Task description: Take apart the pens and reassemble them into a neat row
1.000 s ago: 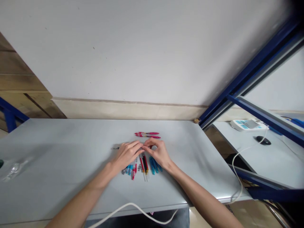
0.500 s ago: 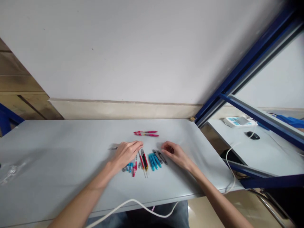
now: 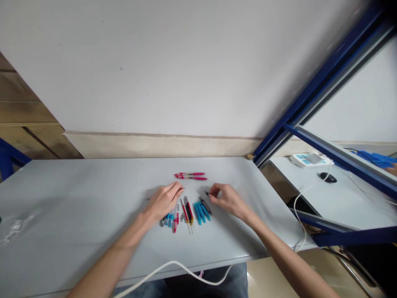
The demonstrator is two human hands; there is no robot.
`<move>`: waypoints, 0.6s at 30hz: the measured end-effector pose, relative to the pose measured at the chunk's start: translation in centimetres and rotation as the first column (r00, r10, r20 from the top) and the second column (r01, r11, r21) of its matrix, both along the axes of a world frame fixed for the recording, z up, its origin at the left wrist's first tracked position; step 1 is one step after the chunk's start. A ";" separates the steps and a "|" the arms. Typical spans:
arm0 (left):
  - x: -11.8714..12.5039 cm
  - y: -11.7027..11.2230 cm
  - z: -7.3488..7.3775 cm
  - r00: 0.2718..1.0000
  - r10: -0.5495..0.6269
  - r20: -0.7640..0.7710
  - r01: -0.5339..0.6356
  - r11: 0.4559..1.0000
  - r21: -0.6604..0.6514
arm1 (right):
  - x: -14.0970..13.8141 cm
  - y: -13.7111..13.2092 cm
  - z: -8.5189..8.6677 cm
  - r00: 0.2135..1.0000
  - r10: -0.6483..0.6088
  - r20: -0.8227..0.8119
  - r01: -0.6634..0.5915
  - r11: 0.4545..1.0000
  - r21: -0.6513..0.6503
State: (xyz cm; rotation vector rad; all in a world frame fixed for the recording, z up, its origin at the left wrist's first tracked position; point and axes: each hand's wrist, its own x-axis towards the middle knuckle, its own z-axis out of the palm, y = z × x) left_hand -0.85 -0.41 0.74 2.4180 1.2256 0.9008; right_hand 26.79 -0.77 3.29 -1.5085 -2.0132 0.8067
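My left hand (image 3: 166, 200) is closed in a pinch on a slim pen part, whose dark tip (image 3: 184, 188) pokes out past the fingertips; the rest is hidden. My right hand (image 3: 225, 198) pinches a dark grey pen barrel (image 3: 206, 193), with only its end showing. Between the hands lie several blue pen barrels (image 3: 201, 212) and another grey barrel (image 3: 205, 205). Left of those are red and black ink refills (image 3: 188, 210). Clear, blue and red pen pieces (image 3: 175, 223) lie partly under my left hand.
Two assembled pink pens (image 3: 190, 176) lie farther back on the grey table (image 3: 93, 215). Crumpled clear plastic (image 3: 15, 227) is at the left. A white cable (image 3: 176, 262) crosses the front edge. Right, past a blue frame (image 3: 279, 128), are a mouse (image 3: 328, 177) and a white device (image 3: 310, 159).
My right hand has moved slightly left and taken one grey barrel from beside the blue ones. The left hand has shifted a little left, and a dark tip now shows at its fingertips.
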 end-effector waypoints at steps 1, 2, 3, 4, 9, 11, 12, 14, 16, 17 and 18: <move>0.0 0.0 -0.1 1.000 -0.002 -0.004 0.002 1.000 -0.005 | -0.1 0.7 0.5 0.998 0.023 -0.062 -0.022 1.000 0.018; 0.0 0.1 -0.1 1.000 -0.006 -0.009 0.006 1.000 -0.007 | -0.4 1.4 1.0 0.991 0.058 -0.122 -0.054 0.998 0.036; 0.0 0.2 -0.2 1.000 -0.012 -0.015 0.011 1.000 -0.008 | -0.7 2.2 1.4 0.981 0.089 -0.172 -0.080 0.995 0.056; -0.1 0.2 -0.3 1.000 -0.017 -0.020 0.017 1.000 -0.005 | -1.2 2.8 1.6 0.971 0.118 -0.210 -0.105 0.992 0.069; -0.2 0.5 -0.4 0.999 -0.022 -0.034 0.022 1.000 0.005 | -3.8 4.4 -0.2 0.905 0.096 -0.414 -0.084 0.995 0.048; -0.3 0.6 -0.4 0.999 -0.019 -0.035 0.020 1.000 0.002 | -4.3 4.2 -1.5 0.883 0.033 -0.468 -0.026 0.999 0.022; -0.3 0.6 -0.4 0.999 -0.021 -0.035 0.021 1.000 0.002 | -4.4 4.0 -2.1 0.876 0.010 -0.482 -0.004 1.000 0.012; -0.3 0.7 -0.4 0.999 -0.032 -0.044 0.032 0.999 -0.002 | -4.5 3.6 -2.9 0.870 -0.013 -0.494 0.012 1.000 -0.006; -0.2 0.8 -0.4 0.997 -0.045 -0.058 0.044 0.999 -0.011 | -4.4 3.3 -3.2 0.871 -0.011 -0.492 -0.005 0.999 -0.032; -0.2 0.8 -0.4 0.997 -0.046 -0.063 0.046 0.999 -0.016 | -4.4 3.2 -3.2 0.872 -0.009 -0.490 -0.015 0.999 -0.045; -0.2 0.8 -0.3 0.997 -0.045 -0.064 0.044 0.999 -0.023 | -4.5 3.1 -3.1 0.872 -0.007 -0.490 -0.024 0.998 -0.056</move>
